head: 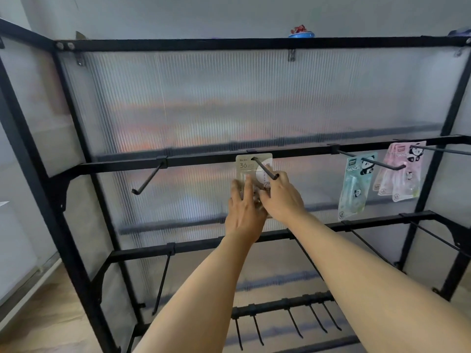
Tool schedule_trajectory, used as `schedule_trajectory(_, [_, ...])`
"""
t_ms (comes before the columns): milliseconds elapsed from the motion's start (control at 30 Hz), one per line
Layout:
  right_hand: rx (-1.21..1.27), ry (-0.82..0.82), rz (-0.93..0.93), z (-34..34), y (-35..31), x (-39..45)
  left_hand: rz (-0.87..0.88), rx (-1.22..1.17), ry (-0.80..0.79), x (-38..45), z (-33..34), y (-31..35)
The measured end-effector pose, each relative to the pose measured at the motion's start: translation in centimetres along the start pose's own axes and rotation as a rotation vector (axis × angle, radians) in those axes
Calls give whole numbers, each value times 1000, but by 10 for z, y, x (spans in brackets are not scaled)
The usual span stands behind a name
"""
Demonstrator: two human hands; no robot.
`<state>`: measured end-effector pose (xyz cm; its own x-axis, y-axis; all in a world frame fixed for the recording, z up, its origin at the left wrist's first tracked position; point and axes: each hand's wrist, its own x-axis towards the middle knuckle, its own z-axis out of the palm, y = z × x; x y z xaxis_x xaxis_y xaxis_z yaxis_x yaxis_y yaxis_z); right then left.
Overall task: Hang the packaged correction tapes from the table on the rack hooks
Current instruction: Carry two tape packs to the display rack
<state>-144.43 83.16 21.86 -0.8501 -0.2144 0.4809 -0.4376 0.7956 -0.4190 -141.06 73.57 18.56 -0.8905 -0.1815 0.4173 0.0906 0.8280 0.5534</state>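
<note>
Both forearms reached forward to the middle rail of the rack [76, 169]. The left hand [244, 215] lay against the lower part of a packaged correction tape [248, 165], its fingers [239, 189] nearly straight and spread over the clear blister. The right hand [280, 200] met the pack from the right, its fingers curled at the pack's edge just below the tip of the centre hook [265, 168]; a firm pinch could not be confirmed through motion blur. The card's top hole sat on that hook, close to the rail, so this pack appeared seated or nearly so. Right of the fingers, a teal panda pack [356, 184] hung on the next hook and pink panda packs [400, 174] on the one beyond. Left of the fingers, one hook [147, 178] stood bare, as did the lower rows. The bench was not in view, so the remaining count could not be told. Behind stood ribbed translucent panels [204, 98], a pale wall and wood-toned flooring [38, 314].
</note>
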Motion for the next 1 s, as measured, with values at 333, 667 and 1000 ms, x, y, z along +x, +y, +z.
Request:
schedule_trajectory(333, [-195, -105, -87, 12, 14, -42, -174, 303, -57, -52, 3, -25])
schedule_trajectory(667, [-116, -300, -301, 24, -9, -148, -451, 419, -60, -184, -24, -32])
schedule_trajectory(1000, [-43, -639, -591, 64, -73, -283, -911, 463, 18, -367, -65, -59])
